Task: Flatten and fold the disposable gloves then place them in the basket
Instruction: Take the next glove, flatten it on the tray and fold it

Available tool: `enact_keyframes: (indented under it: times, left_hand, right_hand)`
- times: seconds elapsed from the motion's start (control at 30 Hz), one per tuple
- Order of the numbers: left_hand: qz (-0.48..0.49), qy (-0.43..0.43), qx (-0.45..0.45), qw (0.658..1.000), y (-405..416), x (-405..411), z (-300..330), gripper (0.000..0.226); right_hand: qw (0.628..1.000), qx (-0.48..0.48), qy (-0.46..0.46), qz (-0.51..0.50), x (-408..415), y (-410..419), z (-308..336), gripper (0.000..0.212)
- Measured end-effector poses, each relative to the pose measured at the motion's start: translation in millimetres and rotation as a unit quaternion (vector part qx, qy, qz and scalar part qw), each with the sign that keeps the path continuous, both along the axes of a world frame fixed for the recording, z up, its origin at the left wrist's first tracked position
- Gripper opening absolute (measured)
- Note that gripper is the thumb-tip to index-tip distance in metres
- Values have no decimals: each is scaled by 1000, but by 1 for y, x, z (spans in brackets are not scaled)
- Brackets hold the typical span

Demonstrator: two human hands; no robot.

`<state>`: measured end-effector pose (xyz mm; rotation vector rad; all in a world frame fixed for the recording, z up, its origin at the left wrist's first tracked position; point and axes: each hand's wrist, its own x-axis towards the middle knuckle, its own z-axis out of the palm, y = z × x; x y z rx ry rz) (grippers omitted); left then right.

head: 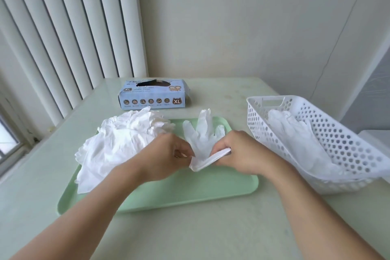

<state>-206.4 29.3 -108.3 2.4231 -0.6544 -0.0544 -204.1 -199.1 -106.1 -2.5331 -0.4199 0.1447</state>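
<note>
The counter (211, 228) has a smooth, pale green top with a slight gloss. The tray (179, 192) is mint-green plastic, smooth and matt. The glove (202, 135) is thin, translucent white film, soft and faintly wrinkled; the glove pile (118, 143) is the same material, heavily crumpled. The basket (329, 141) is white moulded plastic, perforated with round holes, lightly glossy. The glove box (154, 97) is printed blue cardboard. The blinds (69, 38) are white matt slats.

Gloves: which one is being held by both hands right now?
The spread glove on the tray, pinched at its cuff by both hands; the pile and the basket's gloves lie untouched.
</note>
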Motion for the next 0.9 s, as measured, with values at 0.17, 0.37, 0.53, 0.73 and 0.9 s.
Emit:
enact_keyframes:
  times: [0.17,0.37,0.53,0.73,0.9]
  left_hand:
    - [-6,-66,32,997,-7,-15,-25,10]
    - [-16,-71,106,992,3,-29,-18,34]
    - [2,-113,54,992,-2,-34,-12,42]
    - [105,-267,-6,958,48,-7,15,23]
    - [189,-190,51,962,117,24,-7,23]
  right_hand:
    - [998,-42,27,35,-18,-5,4,11]
    - [996,-81,45,6,-29,-1,13,76]
    - [998,-6,-63,10,-12,12,-7,69]
    - [992,-101,-4,73,-12,8,-18,82]
    - [979,121,-160,18,-17,46,-5,34]
